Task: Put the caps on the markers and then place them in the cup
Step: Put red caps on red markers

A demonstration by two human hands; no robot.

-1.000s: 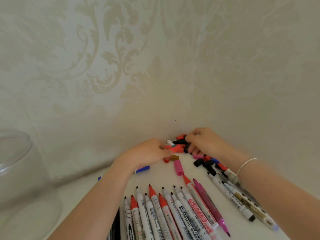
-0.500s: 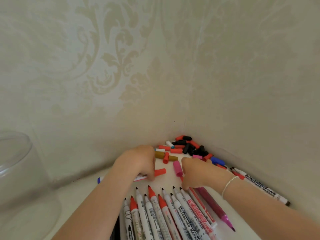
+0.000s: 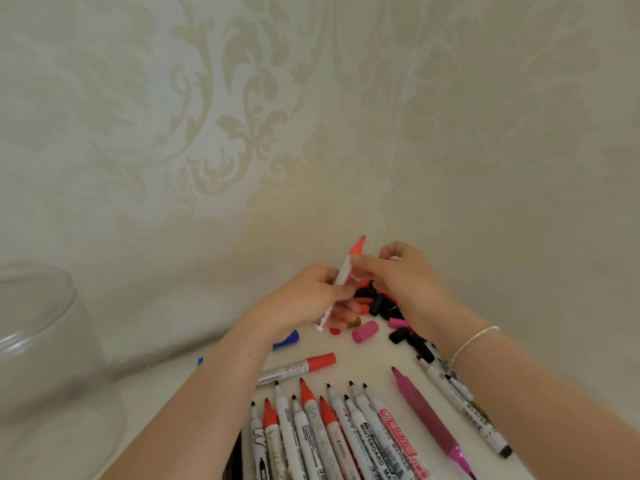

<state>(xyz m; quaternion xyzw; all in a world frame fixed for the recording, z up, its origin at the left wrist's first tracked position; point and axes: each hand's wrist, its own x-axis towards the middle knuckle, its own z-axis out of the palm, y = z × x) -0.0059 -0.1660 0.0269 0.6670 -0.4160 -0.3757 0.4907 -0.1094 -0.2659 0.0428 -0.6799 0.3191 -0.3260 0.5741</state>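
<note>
Lifted off the table since 0.5 s ago, a red marker point(image 3: 346, 271) is now held tilted, bare tip up, over the cap pile point(image 3: 375, 303) in the corner. Left hand point(image 3: 304, 299) fingers are curled round its barrel; right hand point(image 3: 405, 275) fingertips pinch it near the tip. No cap is seen in either hand. Risks, as judged: a wrong-size cap may be picked, or ink smeared on the fingers. Cup point(image 3: 38, 337) sits well apart, far left.

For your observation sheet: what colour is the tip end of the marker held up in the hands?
Red-orange, on the held marker; the head view shows it best.
</note>
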